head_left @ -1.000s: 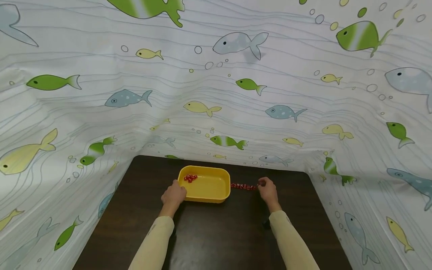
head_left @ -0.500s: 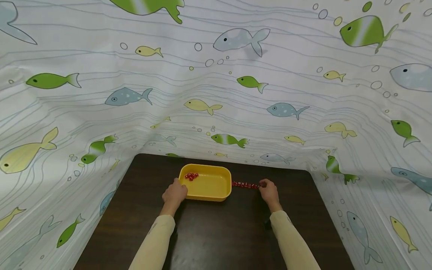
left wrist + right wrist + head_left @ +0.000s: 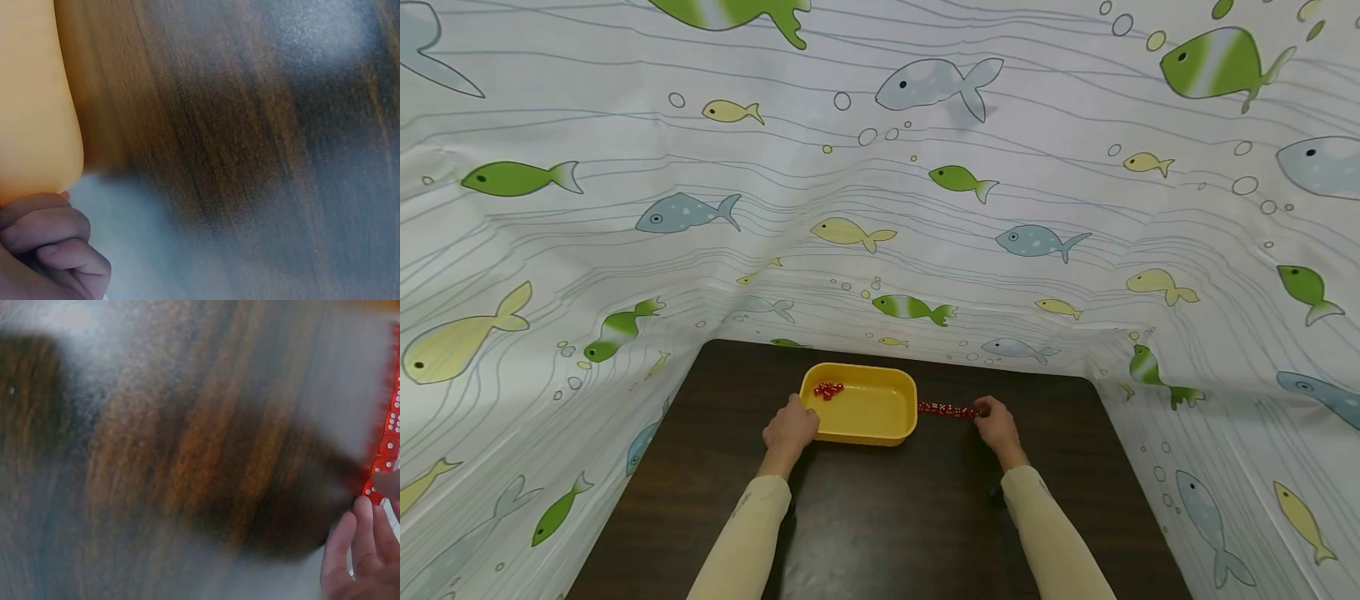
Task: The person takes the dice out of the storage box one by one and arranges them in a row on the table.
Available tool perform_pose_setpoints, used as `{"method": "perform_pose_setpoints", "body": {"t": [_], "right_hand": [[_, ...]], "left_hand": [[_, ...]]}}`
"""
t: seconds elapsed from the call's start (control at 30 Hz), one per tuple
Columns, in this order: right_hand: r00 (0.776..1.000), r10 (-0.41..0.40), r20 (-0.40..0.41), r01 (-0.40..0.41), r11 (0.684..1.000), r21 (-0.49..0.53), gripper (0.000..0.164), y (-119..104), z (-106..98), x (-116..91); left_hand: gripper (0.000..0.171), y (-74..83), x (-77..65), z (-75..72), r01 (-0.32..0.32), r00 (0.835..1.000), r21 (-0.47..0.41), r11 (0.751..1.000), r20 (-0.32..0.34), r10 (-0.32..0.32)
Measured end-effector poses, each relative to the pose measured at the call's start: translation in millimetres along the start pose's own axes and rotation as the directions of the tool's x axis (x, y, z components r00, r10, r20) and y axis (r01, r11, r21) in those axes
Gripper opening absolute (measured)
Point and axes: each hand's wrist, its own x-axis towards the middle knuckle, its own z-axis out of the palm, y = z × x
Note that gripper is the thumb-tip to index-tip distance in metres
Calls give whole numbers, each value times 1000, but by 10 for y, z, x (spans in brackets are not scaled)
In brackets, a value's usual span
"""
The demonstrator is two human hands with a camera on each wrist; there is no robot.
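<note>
Fingers [image 3: 365,534] of the right hand [image 3: 997,423]: narrow, thumb and forefinger appearing to pinch the end die [image 3: 370,491], at the right edge of the right-wrist view.

Fingers of the left hand [image 3: 791,423]: curled against the lower-left corner of the yellow tray [image 3: 872,414], apparently gripping it; any part under the wall is hidden.

Yellow tray, one: just below centre in the head view, flat on the dark wood-grain table [image 3: 887,517].

Loose red dice [image 3: 828,390], small cluster: inside the tray, upper left of its floor. Count not legible.

Row of red dice [image 3: 943,409], one: right of centre, running from just beside the tray's right wall to the right hand; contact with the wall cannot be told. White pips visible in the right-wrist view.

Step in hand, as judged: seating or squaring the end die against its neighbour while the left hand steadies the tray.

Next move, as judged: a light release, fingers parted without nudging the line, then a reach to the cluster for another die, should the row want lengthening. Risk: a sideways push buckling the row.
</note>
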Motion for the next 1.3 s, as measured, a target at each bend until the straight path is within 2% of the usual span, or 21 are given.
{"method": "perform_pose_setpoints", "body": {"t": [0.13, 0.37, 0.5, 0.63, 0.87, 1.1, 1.3], "right_hand": [[999, -22, 32, 22, 1000, -1, 39, -41, -48, -9], [998, -1, 68, 1, 1000, 1, 45, -115, -157, 2], [998, 11, 54, -9, 1000, -26, 45, -191, -182, 42], [999, -3, 33, 5, 999, -46, 44, -313, -151, 57], [998, -60, -17, 60, 998, -17, 37, -629, -45, -19], [990, -128, -64, 126, 992, -31, 29, -1020, 160, -106], [977, -211, 8, 211, 977, 8, 26, -1402, 298, -123]], "left_hand": [[49, 23, 2, -20, -5, 1000, 2, 1000, 6, 5], [50, 53, 20, -22, -4, 1000, 14, 1000, 4, 4], [50, 50, 30, -25, 1, 1000, 33, 999, -12, -1], [50, -1, 5, -25, 33, 999, 42, 999, -10, -32], [48, -86, -17, 17, 28, 1000, 27, 999, -2, -28], [47, -83, -48, 44, 33, 999, 30, 999, 12, -33], [51, -65, -37, 30, 6, 1000, 31, 1000, -6, -5]]}}
